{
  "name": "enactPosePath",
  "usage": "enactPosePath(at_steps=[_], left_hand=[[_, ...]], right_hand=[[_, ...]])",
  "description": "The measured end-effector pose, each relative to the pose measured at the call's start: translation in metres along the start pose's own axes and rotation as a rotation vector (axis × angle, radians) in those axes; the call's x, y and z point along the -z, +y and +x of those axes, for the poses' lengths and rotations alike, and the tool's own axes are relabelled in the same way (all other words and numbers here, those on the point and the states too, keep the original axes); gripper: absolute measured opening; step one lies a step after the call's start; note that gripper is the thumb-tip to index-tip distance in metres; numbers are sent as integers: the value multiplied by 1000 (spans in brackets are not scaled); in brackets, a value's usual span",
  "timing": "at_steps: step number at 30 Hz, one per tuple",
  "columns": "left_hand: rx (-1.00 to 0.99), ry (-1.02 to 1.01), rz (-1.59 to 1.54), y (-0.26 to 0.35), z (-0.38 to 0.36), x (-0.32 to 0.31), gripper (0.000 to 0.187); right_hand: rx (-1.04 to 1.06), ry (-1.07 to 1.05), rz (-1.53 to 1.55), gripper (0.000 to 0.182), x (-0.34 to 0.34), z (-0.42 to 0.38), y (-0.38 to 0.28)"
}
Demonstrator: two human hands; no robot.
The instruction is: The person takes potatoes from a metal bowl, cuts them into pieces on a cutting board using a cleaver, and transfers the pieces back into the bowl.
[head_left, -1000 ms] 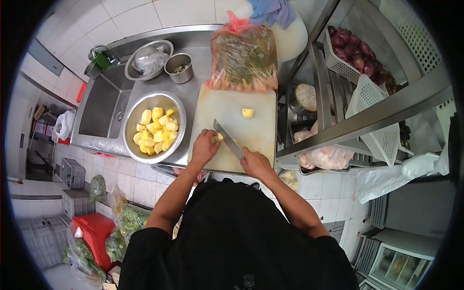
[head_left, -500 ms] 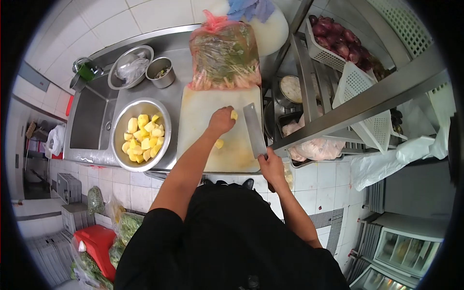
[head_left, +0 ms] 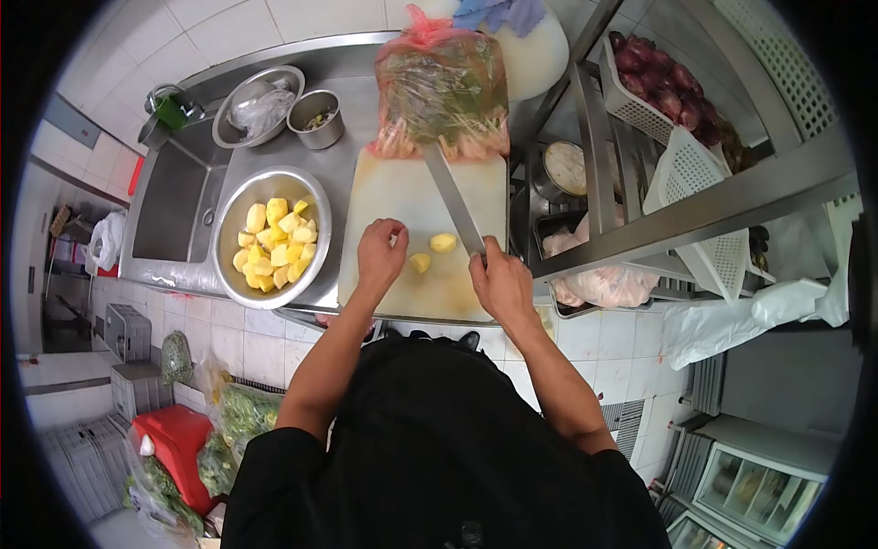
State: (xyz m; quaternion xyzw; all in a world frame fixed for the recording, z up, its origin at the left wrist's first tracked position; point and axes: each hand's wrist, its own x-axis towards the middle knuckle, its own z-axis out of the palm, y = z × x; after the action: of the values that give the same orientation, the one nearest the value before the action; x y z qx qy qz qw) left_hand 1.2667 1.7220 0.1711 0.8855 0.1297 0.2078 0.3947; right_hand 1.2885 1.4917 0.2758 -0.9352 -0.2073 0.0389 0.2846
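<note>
My right hand (head_left: 503,284) grips a cleaver (head_left: 453,199) by its handle. The blade points up across the cutting board (head_left: 375,197), its tip near a pink plastic bag of leafy greens (head_left: 444,87). Two peeled potato pieces lie on the board left of the blade: one piece (head_left: 443,242) close to it, the other piece (head_left: 420,263) a little nearer me. My left hand (head_left: 381,254) hovers over the board's left side, fingers loosely curled, thumb apart, holding nothing I can see. A steel bowl (head_left: 316,206) with several peeled potato chunks (head_left: 274,242) stands to the left.
A sink (head_left: 178,201) is at the far left. Behind the potato bowl stand a steel bowl with plastic wrap (head_left: 261,112) and a small steel pot (head_left: 317,128). A metal rack (head_left: 722,201) on the right holds a basket of red onions (head_left: 654,78).
My left hand has let go of the potato piece and drawn back left. My right hand has brought the cleaver inward, its blade now tilted left over the board.
</note>
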Motion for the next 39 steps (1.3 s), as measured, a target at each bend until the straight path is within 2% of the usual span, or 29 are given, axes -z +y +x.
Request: enactPosePath(at_steps=[2,5,7,8,10,11,12,14,15,17,18,19,22,25,30,33,35,37,39], left_hand=[[-4,63,0,-5,-13,8,10],[65,74,-8,-12,-30,16,12],[33,97,48,-13,-39,16,20],[35,103,47,-12,-42,14,20],[-67,67,65,-9,-50,8,39],[-68,68,65,-6,-53,3,39],[-123,32,121,-1,-55,-1,48],[-177,-73,232,-3,-56,-9,64],[-184,-74,232,-11,-54,-15,64],[-199,-115,395,-26,-51,-26,65],[-197,-119,393,-27,-49,-27,65],[-165,-112,366,-27,-45,-27,64],[-180,-105,331,-15,-40,-29,63],[-220,-133,320,6,-35,-41,60],[-177,-221,255,12,-19,-58,50],[-131,-76,258,0,-14,-58,41],[-20,55,198,-3,-13,-45,36],[10,149,215,-7,-8,-25,35],[32,244,222,-10,2,1,35]], right_hand=[[30,30,15,25,1,8,-10],[-5,-55,-56,26,-26,14,1],[-71,-328,-173,27,-58,14,24],[-138,-374,-174,29,-63,14,25],[-125,-402,-193,30,-68,14,20],[-118,-421,-207,32,-69,14,19],[-119,-419,-207,32,-72,14,25],[-74,-309,-43,36,-72,12,49],[-77,-302,-42,36,-65,9,56],[-213,-299,231,38,-46,-3,64],[-377,-278,445,32,-32,-9,61],[-380,-278,446,32,-30,-14,75],[-563,-334,800,20,-39,-29,121],[-631,-414,858,21,-56,-39,118],[-644,-550,1011,12,-79,-33,85],[-646,-566,1027,14,-84,-19,69],[-569,-585,992,13,-85,-8,54],[-544,-623,976,13,-82,6,28],[-421,-668,922,14,-75,19,-3]])
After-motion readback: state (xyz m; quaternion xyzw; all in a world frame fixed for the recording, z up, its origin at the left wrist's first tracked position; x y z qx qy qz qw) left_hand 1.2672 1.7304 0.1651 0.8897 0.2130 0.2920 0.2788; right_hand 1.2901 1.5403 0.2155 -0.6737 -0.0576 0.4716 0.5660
